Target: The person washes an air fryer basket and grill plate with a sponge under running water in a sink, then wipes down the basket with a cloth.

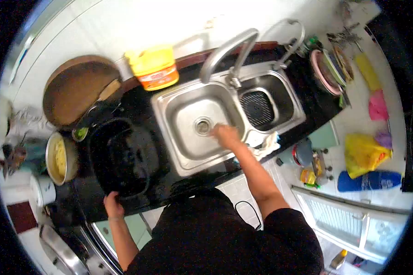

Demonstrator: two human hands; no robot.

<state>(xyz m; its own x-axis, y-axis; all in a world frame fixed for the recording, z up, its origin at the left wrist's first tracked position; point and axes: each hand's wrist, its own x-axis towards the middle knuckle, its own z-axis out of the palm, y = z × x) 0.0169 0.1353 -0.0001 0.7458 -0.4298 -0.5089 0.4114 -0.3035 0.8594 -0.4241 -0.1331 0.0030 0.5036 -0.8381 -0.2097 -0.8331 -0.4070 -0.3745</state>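
Note:
On the dark counter left of the sink lies a black rounded-square basin (124, 153), its inside dark and shiny. At its near rim is my left hand (113, 205), with fingers closed on the edge and partly hidden by it. My right hand (226, 136) hangs over the left bowl of the steel sink (170, 149), close to the drain (203, 126). Its fingers are smeared by motion, and whether they hold anything is unclear. A curved steel faucet (225, 50) arches over the same bowl.
A yellow tub (153, 68) stands behind the sink. A brown round board (73, 87) leans at the wall, near a bowl of yellow food (59, 158). The right bowl holds a black drain basket (257, 108). A white cloth (267, 145) lies on the sink's front edge.

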